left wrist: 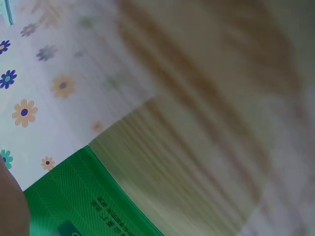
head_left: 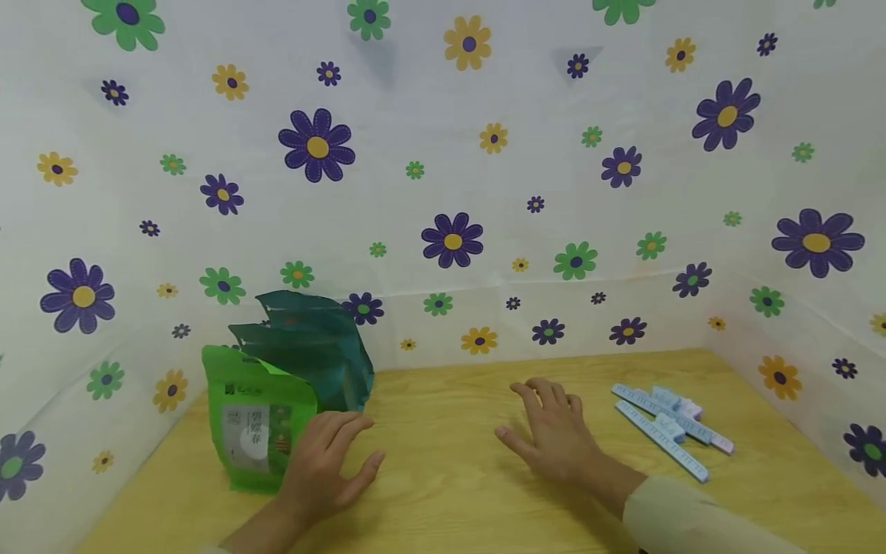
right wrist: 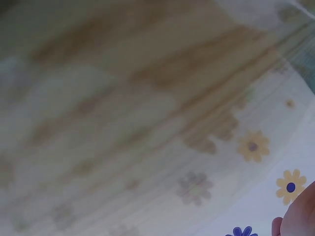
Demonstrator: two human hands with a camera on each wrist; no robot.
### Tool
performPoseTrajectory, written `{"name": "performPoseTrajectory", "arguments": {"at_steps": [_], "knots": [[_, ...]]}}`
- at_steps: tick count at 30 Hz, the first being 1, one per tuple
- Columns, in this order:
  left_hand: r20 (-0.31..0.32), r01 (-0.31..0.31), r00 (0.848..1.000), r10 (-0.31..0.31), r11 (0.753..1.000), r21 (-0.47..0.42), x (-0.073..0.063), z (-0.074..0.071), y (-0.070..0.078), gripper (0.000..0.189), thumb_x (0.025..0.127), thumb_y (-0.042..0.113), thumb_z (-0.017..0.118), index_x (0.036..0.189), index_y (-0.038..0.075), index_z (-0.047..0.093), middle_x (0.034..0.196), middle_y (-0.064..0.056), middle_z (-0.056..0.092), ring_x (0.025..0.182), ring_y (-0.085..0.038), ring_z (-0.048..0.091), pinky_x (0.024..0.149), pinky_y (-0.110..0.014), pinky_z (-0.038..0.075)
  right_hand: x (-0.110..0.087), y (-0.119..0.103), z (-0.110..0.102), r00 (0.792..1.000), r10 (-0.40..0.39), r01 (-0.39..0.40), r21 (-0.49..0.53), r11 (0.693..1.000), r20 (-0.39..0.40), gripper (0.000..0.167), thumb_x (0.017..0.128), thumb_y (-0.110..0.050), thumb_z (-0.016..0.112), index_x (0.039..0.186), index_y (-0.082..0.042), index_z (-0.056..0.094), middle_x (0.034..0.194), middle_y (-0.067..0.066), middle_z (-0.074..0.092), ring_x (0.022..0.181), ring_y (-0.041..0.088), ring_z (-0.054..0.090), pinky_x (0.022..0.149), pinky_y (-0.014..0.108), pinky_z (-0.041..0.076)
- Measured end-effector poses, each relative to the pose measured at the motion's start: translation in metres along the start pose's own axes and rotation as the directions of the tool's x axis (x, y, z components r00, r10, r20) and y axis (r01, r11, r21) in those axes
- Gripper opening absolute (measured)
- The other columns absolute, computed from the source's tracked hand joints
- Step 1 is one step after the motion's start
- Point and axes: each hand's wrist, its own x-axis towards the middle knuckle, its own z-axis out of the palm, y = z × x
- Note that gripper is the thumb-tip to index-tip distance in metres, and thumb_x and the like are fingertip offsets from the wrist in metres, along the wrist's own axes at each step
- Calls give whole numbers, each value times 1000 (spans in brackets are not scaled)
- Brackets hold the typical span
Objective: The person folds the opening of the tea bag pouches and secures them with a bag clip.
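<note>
In the head view a bright green tea pouch [head_left: 224,385] with a pale printed label stands upright at the left. Behind it are dark teal pouches [head_left: 339,358], partly hidden by it. My left hand [head_left: 321,469] hovers in front of the green pouch's right side, fingers loosely bent, holding nothing; whether it touches the pouch I cannot tell. Over the table's middle right, my right hand [head_left: 557,435] has its fingers spread and relaxed, with nothing in them. Right of it lie long light-blue strips [head_left: 657,438] with raised markings and small blocks, some parts pale pink.
Everything sits on a yellow wood-grain tabletop [head_left: 443,462]. White sheeting [head_left: 512,169] printed with flowers closes off the back and both sides. The left wrist view also catches a green pouch [left wrist: 88,196] close by; much of both wrist views is blurred.
</note>
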Motion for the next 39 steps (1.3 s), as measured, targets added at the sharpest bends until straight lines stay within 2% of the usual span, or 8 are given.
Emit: {"name": "performPoseTrajectory", "arguments": {"at_steps": [5,8,17,27,32,39], "knots": [[-28,3,1000,-3,1000,-5,-11,-11,-1,47,99,45,55,100,0,68,100,-12,65,89,-27,57,88,-33,40,2,-13,8,999,-20,20,-5,1000,32,69,93,-60,57,146,-17,44,141,11,45,133,33,41,99,57,35],[-23,-7,1000,7,1000,-21,-15,-14,-3,47,99,44,55,100,-1,67,101,-13,63,91,-27,55,92,-30,37,2,-19,9,999,-26,26,1,1000,44,69,94,-60,57,146,-16,43,141,11,45,132,33,42,100,57,36],[-6,-53,999,53,997,-48,-7,-14,-12,45,99,41,55,101,-2,65,104,-17,61,96,-30,53,100,-28,34,7,-25,6,999,14,-15,33,999,31,71,95,-60,55,148,-15,42,142,12,45,132,32,42,100,56,35],[-15,-67,998,66,997,-40,-10,-19,-15,46,98,44,54,99,-1,65,106,-20,60,98,-34,52,109,-25,29,13,-36,13,993,-110,111,-24,994,38,73,94,-64,53,147,-16,42,139,9,44,130,31,41,98,55,34],[-44,-37,998,34,998,-59,-10,-22,-16,47,97,44,56,100,-3,64,107,-22,59,99,-35,49,108,-25,29,14,-43,16,989,-145,145,-23,989,33,72,93,-65,53,146,-17,43,139,9,45,130,32,42,99,58,35],[-94,75,992,-79,997,-36,-15,-32,-23,54,98,46,56,101,-7,62,106,-27,57,98,-38,48,106,-23,28,13,-49,22,979,-199,201,-61,978,36,72,93,-65,54,146,-18,43,139,8,45,128,31,43,100,56,34]]}}
